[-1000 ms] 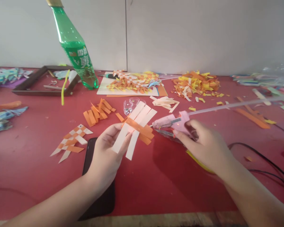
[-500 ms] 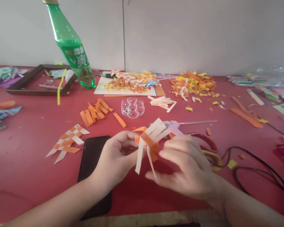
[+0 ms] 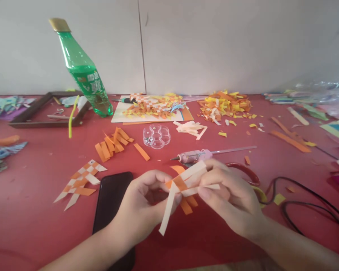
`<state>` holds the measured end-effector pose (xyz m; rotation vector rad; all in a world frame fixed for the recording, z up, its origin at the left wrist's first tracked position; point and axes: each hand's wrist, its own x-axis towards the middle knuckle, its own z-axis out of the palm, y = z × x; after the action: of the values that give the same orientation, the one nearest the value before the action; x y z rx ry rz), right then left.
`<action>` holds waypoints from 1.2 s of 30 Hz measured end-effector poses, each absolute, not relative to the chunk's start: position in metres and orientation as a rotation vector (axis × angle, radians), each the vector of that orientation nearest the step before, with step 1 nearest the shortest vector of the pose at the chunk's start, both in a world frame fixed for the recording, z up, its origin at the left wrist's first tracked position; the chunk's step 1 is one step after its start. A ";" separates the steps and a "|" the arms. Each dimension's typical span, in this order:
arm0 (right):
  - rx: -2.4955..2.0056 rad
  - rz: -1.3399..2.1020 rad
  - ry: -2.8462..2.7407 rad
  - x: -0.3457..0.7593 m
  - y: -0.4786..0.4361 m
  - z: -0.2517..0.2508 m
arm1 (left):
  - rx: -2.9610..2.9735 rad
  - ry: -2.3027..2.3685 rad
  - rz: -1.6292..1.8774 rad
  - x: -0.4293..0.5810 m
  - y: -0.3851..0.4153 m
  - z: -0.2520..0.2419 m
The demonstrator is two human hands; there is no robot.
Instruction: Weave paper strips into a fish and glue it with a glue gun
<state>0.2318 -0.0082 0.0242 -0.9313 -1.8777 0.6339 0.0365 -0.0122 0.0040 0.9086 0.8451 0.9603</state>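
Note:
Between my hands, above the red table, is a half-woven piece of orange and cream paper strips (image 3: 180,183). My left hand (image 3: 148,199) pinches its left end between thumb and fingers. My right hand (image 3: 231,195) is closed on the cream strips at its right side, thumb and forefinger on one strip's end. One cream strip hangs down past my left thumb, and orange ends stick out below. To the left lies a woven orange-and-cream paper fish (image 3: 80,180). Beside my left wrist lies a black phone (image 3: 110,203), partly covered by my arm.
Behind my hands lie a glue gun (image 3: 193,156), orange strips (image 3: 114,144), cream strips (image 3: 190,128) and a clear flower-shaped tray (image 3: 156,136). A green bottle (image 3: 86,81) stands by a dark frame (image 3: 45,124). Scissors (image 3: 244,172) and a black cable (image 3: 274,188) are on the right.
My right hand has closed on a cream strip that hung down, and that strip now points right. The view has tilted up slightly, uncovering the glue gun's body.

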 end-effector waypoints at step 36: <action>-1.074 0.771 -1.567 0.227 -0.005 0.010 | 1.066 1.015 1.008 0.037 -0.007 0.015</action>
<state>0.2275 -0.0046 0.0105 -1.0735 -1.5666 0.7713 0.0368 -0.0066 0.0147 1.0658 1.0147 1.0082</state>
